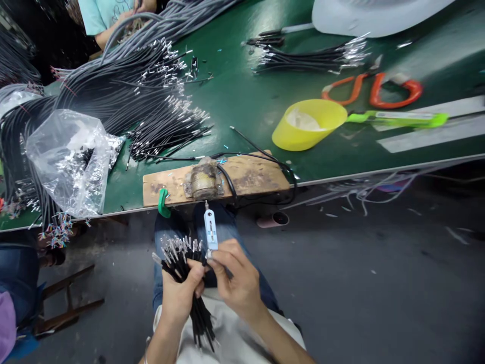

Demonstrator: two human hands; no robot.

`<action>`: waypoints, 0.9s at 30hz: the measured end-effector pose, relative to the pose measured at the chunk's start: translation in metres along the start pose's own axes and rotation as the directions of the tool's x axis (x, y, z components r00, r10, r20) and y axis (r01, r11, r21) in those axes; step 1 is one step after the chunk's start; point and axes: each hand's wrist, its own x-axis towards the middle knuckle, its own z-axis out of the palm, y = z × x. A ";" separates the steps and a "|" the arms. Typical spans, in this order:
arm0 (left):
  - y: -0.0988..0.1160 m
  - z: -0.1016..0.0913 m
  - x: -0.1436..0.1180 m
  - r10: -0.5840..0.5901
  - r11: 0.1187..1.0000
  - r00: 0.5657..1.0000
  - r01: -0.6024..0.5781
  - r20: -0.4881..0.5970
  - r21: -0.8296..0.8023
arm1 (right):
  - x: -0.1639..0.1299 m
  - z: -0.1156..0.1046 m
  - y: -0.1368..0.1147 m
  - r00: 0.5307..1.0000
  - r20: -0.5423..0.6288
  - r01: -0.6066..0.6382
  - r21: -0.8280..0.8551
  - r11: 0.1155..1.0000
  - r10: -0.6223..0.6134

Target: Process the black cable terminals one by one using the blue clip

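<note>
your left hand (182,293) grips the wire bundle (185,273) upright; your right hand (235,278) pinches the white connector (210,230), pointing up-frame just right of the tips.

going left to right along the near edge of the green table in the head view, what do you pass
clear plastic bag → green clamp → wooden board → yellow cup → green-handled tool

Your left hand (181,296) grips a bundle of black wires (189,283) around its middle, held upright over your lap. The metal-tipped ends fan out above the fist; the lower ends hang below it. Your right hand (235,280) pinches a small pale-blue flat tool (210,230) by its lower end, standing upright just beside the wire tips, its thin metal point facing up.
</note>
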 end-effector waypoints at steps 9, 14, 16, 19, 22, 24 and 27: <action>0.046 -0.007 -0.012 0.067 0.997 0.993 -0.062 0.096 -0.055 | 0.034 -0.013 0.005 0.554 0.648 -0.831 0.396 0.390 0.522; 0.044 -0.010 -0.013 0.139 0.990 0.990 -0.139 0.002 -0.036 | 0.062 -0.014 0.000 0.687 0.469 -0.725 0.498 0.476 0.556; 0.040 -0.012 -0.013 0.186 0.982 0.981 -0.188 -0.049 -0.036 | 0.071 -0.011 -0.006 0.745 0.380 -0.663 0.505 0.552 0.548; 0.038 -0.010 -0.009 0.221 0.974 0.970 -0.225 -0.101 -0.031 | 0.076 -0.004 -0.014 0.757 0.376 -0.652 0.490 0.579 0.534; 0.041 -0.003 -0.004 0.219 0.976 0.966 -0.220 -0.136 0.006 | 0.073 0.002 -0.017 0.754 0.400 -0.652 0.555 0.516 0.522; 0.045 0.003 -0.002 0.207 0.978 0.966 -0.207 -0.157 0.018 | 0.069 0.004 -0.016 0.756 0.410 -0.645 0.597 0.476 0.510; 0.051 0.008 -0.003 0.178 0.984 0.973 -0.181 -0.149 -0.005 | 0.062 0.004 -0.011 0.744 0.424 -0.649 0.640 0.410 0.517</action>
